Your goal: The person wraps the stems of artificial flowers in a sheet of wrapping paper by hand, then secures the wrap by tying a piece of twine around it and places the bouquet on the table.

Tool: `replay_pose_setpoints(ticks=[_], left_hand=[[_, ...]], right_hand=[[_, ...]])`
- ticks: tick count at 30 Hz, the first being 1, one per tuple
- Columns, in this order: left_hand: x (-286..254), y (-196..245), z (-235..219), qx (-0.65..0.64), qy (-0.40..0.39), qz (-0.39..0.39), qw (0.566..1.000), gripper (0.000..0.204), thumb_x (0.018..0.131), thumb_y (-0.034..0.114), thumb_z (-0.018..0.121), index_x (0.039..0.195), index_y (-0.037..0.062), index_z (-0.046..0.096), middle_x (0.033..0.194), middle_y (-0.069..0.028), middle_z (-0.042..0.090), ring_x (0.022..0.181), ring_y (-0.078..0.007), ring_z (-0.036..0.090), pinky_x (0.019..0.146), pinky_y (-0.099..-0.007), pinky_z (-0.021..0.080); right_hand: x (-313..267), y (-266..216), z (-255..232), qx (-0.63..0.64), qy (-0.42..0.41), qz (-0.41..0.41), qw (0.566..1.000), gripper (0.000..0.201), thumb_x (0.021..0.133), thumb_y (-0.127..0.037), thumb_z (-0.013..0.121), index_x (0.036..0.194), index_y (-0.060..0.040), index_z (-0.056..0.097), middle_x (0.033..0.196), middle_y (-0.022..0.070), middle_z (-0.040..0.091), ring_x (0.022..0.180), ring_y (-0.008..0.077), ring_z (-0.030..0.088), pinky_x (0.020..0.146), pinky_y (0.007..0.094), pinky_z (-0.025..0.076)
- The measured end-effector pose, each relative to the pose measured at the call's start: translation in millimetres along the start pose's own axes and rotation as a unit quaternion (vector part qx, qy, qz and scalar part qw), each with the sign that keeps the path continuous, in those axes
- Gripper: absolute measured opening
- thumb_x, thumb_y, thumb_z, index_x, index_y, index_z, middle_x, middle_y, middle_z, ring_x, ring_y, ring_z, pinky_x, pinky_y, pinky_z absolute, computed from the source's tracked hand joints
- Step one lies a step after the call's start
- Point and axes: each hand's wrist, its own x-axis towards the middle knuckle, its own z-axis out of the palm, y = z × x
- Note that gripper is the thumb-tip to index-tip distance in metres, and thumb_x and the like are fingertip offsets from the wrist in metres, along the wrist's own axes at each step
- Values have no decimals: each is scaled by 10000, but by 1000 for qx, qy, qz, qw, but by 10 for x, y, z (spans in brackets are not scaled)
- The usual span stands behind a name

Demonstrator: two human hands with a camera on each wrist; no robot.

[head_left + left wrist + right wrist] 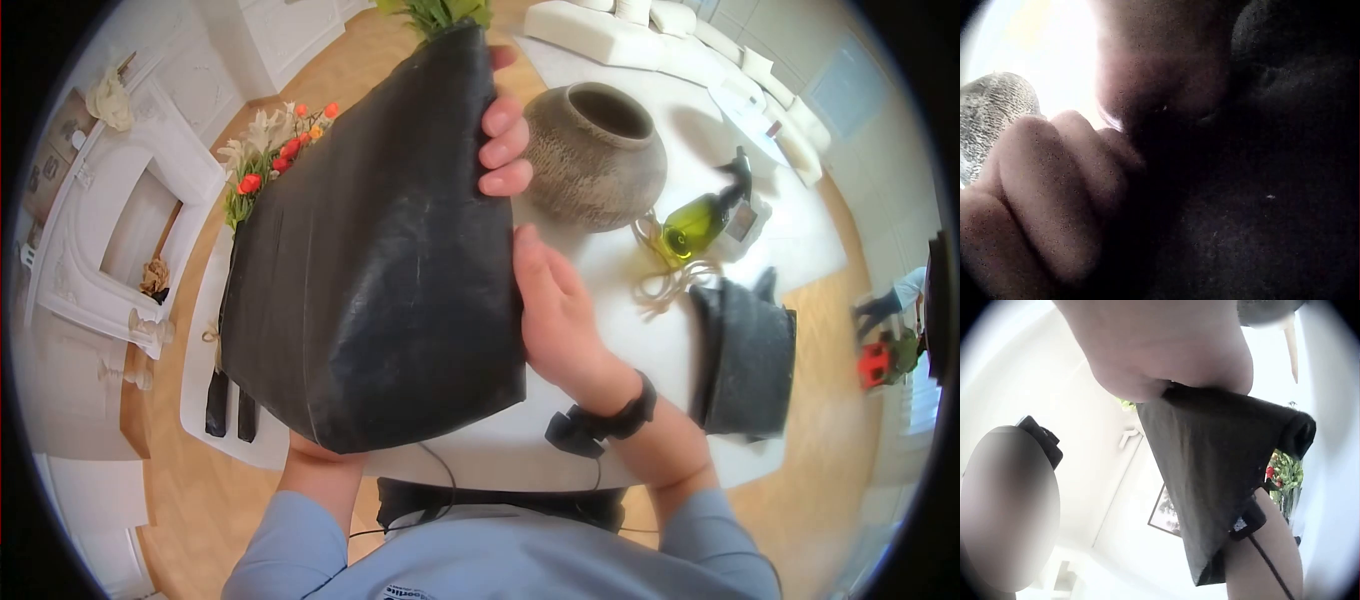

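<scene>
A large black leather-like piece (380, 250), creased and glossy, fills the middle of the head view. My right hand (560, 315) grips its right edge, thumb side upward; in the right wrist view the black piece narrows into that hand's grasp. My left forearm passes behind the piece, hiding most of the hand, while several left fingers (507, 150) curl round the right edge higher up. The left wrist view is dark, with the curled left hand (1047, 200) against black material. Green leaves (440, 12) show past the top of the piece.
On the white table (620, 420) stand a round textured vase (600, 160) and a green spray bottle (700, 220) by looped cord (675, 285). A folded black item (748, 355) lies right; black strips (217, 405) and flowers (285, 150) are left. A cable (440, 465) hangs in front.
</scene>
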Motion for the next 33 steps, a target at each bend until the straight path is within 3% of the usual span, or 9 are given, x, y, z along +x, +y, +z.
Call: replay_pose_setpoints(ticks=[2,6,8,12,17,21,23,29,33], left_hand=[[1,-4,29,-3,-9,12,1000,499,1051,348,415,1467,74,439,1017,-140,572,845,-253,524,713,-401,441],[16,44,0,16,-31,-2,999,517,1041,356,448,1485,93,414,1038,-152,577,891,-270,553,730,-417,452],[22,49,10,64,-10,-19,998,540,1065,308,411,1529,50,315,1036,-141,542,852,-233,526,687,-356,446],[37,31,-50,50,-33,-28,998,567,1057,348,443,1551,109,301,1074,-163,576,888,-274,571,718,-401,467],[37,26,133,161,65,-44,984,605,1044,352,491,1563,123,282,1105,-173,595,889,-311,593,765,-454,485],[97,4,2,121,-8,-34,992,601,1049,358,468,1566,116,279,1109,-161,597,895,-292,578,769,-438,475],[117,-17,40,50,-30,-13,998,598,1056,353,437,1567,90,274,1081,-137,590,864,-251,543,759,-419,460],[36,-90,200,103,-56,21,993,584,1060,310,427,1559,48,272,940,-87,517,804,-198,494,697,-391,448],[45,-85,114,57,-66,13,996,551,1054,323,428,1526,53,345,915,-126,542,790,-250,532,689,-430,452]], right_hand=[[-8,23,2,-62,-12,-54,997,528,1100,-425,349,1222,15,614,1092,46,675,996,98,598,900,243,467],[-25,31,18,-124,30,-42,991,575,1097,-459,325,1182,17,635,1062,36,673,975,91,581,891,228,446],[6,121,-35,-193,45,-112,974,571,1093,-459,344,1119,19,657,1013,29,679,945,93,583,853,229,450],[-21,7,89,-150,22,-46,987,556,1091,-450,366,1084,21,661,983,27,683,922,92,588,827,237,462],[-18,70,70,-92,19,-63,994,506,1097,-401,386,1078,49,616,956,24,680,853,62,607,755,231,511],[-48,-6,103,-93,34,-48,994,542,1086,-438,393,1055,36,654,961,25,684,878,88,591,794,248,476],[-55,-23,40,-70,-16,-1,997,535,1086,-440,388,1139,34,630,1031,44,681,930,99,597,829,260,490],[-71,71,-12,-43,-79,72,993,546,1101,-418,304,1365,23,487,1282,107,610,1120,166,600,975,325,501],[-79,126,-21,44,-116,93,988,537,1105,-404,274,1394,8,461,1320,116,591,1150,184,599,1012,337,488]])
